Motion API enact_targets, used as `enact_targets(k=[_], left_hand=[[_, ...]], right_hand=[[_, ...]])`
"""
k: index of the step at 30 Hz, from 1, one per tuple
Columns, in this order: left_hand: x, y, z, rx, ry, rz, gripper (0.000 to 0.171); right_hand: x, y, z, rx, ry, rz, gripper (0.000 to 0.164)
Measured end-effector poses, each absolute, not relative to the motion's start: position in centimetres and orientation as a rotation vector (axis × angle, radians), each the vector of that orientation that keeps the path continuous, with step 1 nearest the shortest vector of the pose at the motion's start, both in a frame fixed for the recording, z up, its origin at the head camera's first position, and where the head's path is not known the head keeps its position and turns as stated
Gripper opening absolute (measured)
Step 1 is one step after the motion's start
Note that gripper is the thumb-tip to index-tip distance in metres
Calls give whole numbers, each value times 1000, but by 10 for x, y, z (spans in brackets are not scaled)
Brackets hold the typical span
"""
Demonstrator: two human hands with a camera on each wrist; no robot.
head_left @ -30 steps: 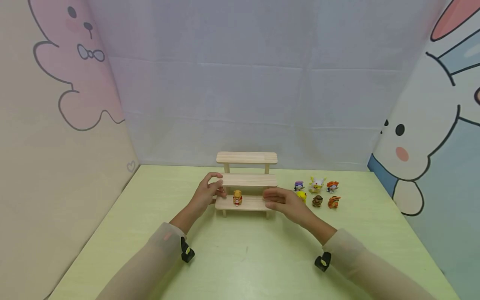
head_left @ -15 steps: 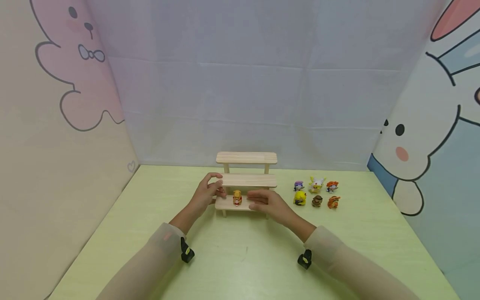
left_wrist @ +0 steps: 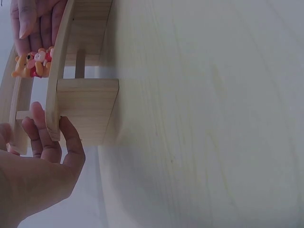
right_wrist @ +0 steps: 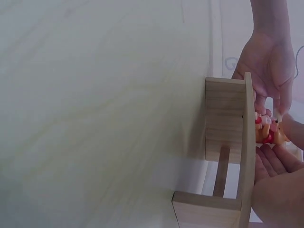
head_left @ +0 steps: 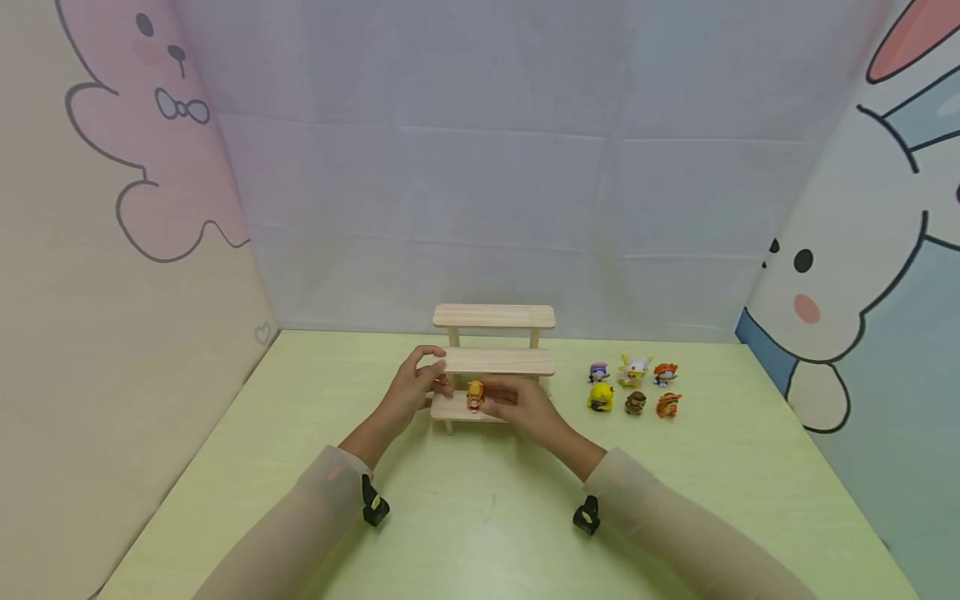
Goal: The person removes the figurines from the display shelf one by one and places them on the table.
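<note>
A three-tier wooden display shelf point(head_left: 497, 361) stands near the back of the table. On its lowest board stands a small Winnie the Pooh figurine point(head_left: 475, 397), upright; in the left wrist view the figurine point(left_wrist: 32, 67) has a pink piglet in front. My left hand point(head_left: 415, 387) grips the left end of the lowest board, fingers above and below its edge. My right hand point(head_left: 527, 410) reaches in from the right, its fingertips right at the figurine's side. In the left wrist view its thumb stands apart from the figurine.
Several small figurines stand in two rows right of the shelf, among them a yellow figurine point(head_left: 600, 397), a white-and-yellow figurine point(head_left: 633, 368) and an orange tiger figurine point(head_left: 668, 405). Behind the pale green table point(head_left: 487, 517) hangs a plain cloth backdrop point(head_left: 495, 192).
My right hand has moved left along the lowest board, from its right end up to the figurine. My left hand, the shelf and the figurine have kept their places.
</note>
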State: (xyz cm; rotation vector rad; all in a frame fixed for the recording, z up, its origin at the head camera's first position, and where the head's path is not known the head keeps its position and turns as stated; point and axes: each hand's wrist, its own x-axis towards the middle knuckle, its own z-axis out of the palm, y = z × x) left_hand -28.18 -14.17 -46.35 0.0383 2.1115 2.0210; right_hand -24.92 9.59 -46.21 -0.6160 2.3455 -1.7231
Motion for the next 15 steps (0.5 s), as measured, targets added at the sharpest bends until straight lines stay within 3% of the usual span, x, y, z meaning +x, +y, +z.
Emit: enact_targets(k=[15], left_hand=[[-281, -141, -464, 25, 2122, 2023, 28]], right_hand=[[-245, 72, -471, -442, 2518, -1880, 33]])
